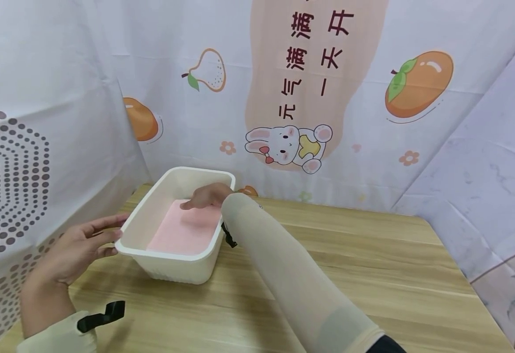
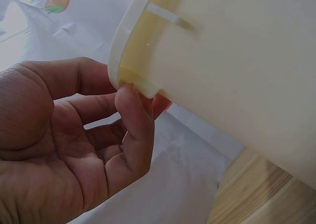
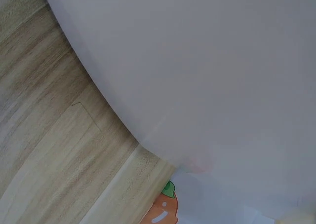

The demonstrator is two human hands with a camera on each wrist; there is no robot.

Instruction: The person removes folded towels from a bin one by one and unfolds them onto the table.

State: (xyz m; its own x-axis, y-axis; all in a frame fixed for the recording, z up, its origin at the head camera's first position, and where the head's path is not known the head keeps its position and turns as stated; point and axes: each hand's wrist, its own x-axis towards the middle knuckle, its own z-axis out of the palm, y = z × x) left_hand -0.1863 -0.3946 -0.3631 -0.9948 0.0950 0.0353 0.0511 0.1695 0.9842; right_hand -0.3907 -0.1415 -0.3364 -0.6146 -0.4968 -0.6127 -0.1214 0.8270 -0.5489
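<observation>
A white plastic storage basket (image 1: 175, 267) stands on the left part of the table, with a flat pink sheet-like piece (image 1: 179, 233) inside on its bottom. My left hand (image 1: 83, 242) pinches the basket's left rim near the front corner. In the left wrist view, the thumb and fingers of that hand (image 2: 94, 120) meet at the rim's edge. Reaching over the right rim, my right hand (image 1: 209, 195) is inside the basket above the pink piece, one finger stretched towards it. Whether it touches the piece is unclear. The basket's pale outer wall (image 3: 197, 76) fills most of the right wrist view, which hides the right hand.
The wood-grain table (image 1: 350, 255) extends to the right of the basket. A printed white curtain (image 1: 187, 122) closes off the back, and a dotted cloth (image 1: 19, 147) hangs close to the left hand. A black strap (image 1: 103, 316) sticks out from the left wrist.
</observation>
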